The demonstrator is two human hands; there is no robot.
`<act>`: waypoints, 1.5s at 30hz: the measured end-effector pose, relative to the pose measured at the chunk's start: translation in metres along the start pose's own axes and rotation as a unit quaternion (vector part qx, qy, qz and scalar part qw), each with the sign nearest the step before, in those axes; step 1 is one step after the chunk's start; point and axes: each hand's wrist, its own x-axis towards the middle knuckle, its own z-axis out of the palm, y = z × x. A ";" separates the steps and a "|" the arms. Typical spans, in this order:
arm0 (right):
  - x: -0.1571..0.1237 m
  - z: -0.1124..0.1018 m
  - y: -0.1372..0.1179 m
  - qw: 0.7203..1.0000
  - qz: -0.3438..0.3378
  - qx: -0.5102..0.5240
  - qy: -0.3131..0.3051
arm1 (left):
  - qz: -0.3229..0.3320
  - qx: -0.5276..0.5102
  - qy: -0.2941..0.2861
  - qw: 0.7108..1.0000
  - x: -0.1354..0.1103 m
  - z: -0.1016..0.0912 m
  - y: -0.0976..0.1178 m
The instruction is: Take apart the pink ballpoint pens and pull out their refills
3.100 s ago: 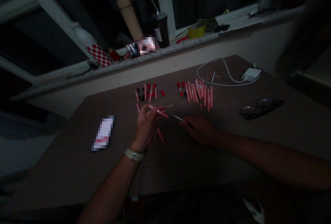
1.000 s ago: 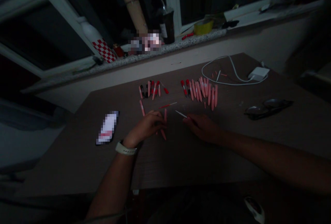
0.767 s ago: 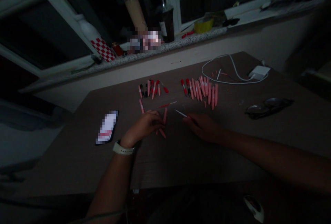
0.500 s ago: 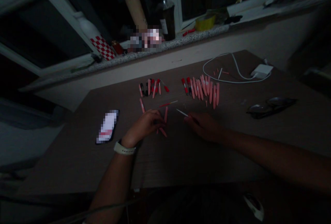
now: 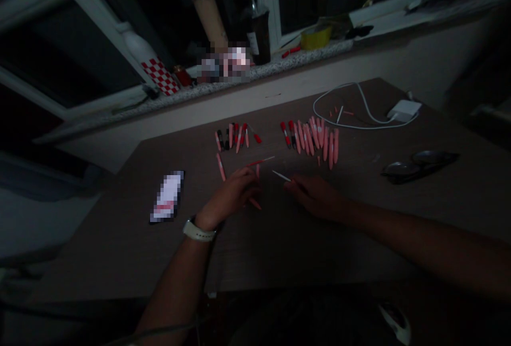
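Observation:
My right hand (image 5: 315,197) pinches a thin white pen refill (image 5: 281,176), whose tip points left across the table. My left hand (image 5: 231,197) lies low on the table, fingers curled over a pink pen barrel (image 5: 256,204). Whether it grips that barrel is hidden. Just beyond the fingers lies a thin red-tipped refill (image 5: 260,162). A loose pink barrel (image 5: 221,167) sits left of the hand. Two rows of pink pen parts with red and black pieces lie further on, a short row (image 5: 235,137) and a longer row (image 5: 313,141).
The brown table (image 5: 120,250) holds a pixelated flat card or phone (image 5: 167,197), a white charger (image 5: 404,110) with its cable (image 5: 351,125) and small red bits, and dark glasses (image 5: 419,165). Beyond its far edge, a stone windowsill (image 5: 279,64) carries a bottle (image 5: 259,37) and yellow tape (image 5: 315,39).
My left hand has dropped from holding a pink barrel up to lying low, and has shifted slightly right over the pink pieces. My right hand still has the white refill.

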 end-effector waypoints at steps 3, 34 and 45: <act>0.000 0.000 -0.001 1.000 0.001 -0.010 -0.011 | -0.030 -0.048 0.067 0.996 0.001 0.000 0.006; -0.002 0.000 0.002 0.994 -0.080 -0.049 -0.058 | 0.018 -0.069 0.134 0.988 0.002 0.011 0.024; 0.000 -0.002 -0.002 0.999 -0.033 0.000 -0.018 | 0.015 0.012 -0.056 0.998 -0.007 -0.024 -0.001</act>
